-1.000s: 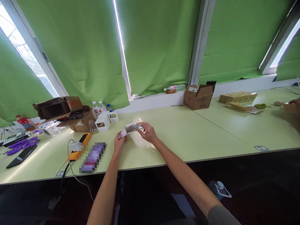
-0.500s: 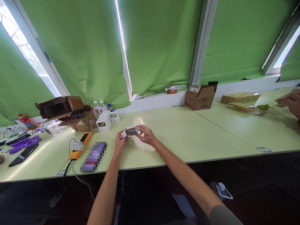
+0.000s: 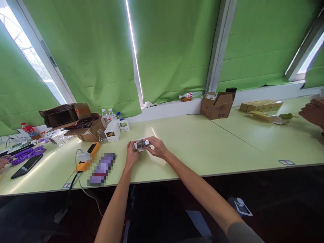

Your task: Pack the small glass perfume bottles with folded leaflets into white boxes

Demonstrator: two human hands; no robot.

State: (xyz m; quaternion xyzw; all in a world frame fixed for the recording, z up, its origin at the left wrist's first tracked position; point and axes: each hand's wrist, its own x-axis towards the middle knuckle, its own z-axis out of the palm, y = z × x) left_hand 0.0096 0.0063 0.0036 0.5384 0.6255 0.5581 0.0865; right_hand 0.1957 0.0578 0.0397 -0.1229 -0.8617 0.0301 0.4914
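Note:
Above the light green table, my left hand [image 3: 131, 155] is closed around a small white cardboard box [image 3: 140, 149] with its flaps open. A small dark-filled clear bottle [image 3: 141, 144] with a silvery-white cap lies mostly inside the box, cap end toward the right. My right hand [image 3: 159, 148] has its fingertips at the cap end and the box's edge. Its thumb and fingers pinch there. What the bottle contains is too small to make out.
Several white boxes [image 3: 113, 131] and an opened brown carton [image 3: 91, 133] stand back left. A pixelated phone [image 3: 101, 168] and an orange power strip [image 3: 93, 149] lie nearer. Another brown carton [image 3: 216, 108] stands back right. Another person's hand [image 3: 314, 113] appears at far right.
The bottle and box have turned, and the bottle's cap sits closer to the box. My hands have drawn slightly together. The other person's hand at the right has shifted.

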